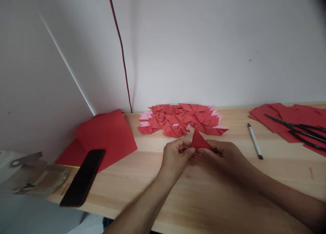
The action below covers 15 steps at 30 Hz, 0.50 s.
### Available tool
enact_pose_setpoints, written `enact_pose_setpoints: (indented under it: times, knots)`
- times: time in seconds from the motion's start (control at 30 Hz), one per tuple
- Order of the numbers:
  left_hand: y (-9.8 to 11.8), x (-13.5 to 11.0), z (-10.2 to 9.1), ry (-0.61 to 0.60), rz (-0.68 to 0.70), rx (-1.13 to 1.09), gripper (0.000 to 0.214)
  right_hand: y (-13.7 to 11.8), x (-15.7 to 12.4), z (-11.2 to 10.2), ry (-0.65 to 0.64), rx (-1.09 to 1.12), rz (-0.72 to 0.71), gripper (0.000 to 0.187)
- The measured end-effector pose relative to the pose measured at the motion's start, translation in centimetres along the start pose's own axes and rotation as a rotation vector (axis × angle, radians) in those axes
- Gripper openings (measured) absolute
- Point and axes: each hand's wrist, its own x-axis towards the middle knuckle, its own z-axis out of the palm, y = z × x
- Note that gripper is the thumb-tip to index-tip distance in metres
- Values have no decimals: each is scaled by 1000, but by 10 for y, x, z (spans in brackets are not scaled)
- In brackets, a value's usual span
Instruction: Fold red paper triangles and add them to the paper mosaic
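A small red sheet of paper (199, 141), folded to a pointed triangle, is held up over the table with its tip pointing away from me. My left hand (177, 154) pinches its lower left side between thumb and fingers. On the lower right side, my right hand (221, 150) is closed on the same paper, thumb on top. The two thumbs nearly meet at the near edge. Just beyond my hands lies a pile of folded red paper pieces (175, 119), with pink ones showing at its sides.
Large red sheets (109, 139) lie at left, partly under a black phone (84, 178). A clear plastic container (48, 178) stands at the table's left edge. To the right are a white marker (255, 141), red paper pieces (270, 120) and black scissors (300, 127). A wall rises behind.
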Motion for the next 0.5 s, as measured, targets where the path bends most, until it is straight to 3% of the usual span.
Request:
enact_pose_setpoints:
  times: [0.3,0.5]
  knots:
    - [2,1,0,6,25,41,7,-1,0,-1,-80,50,16,27]
    - [5,-3,4,69,124,198,13,1,7,-9,-209,158,54,39]
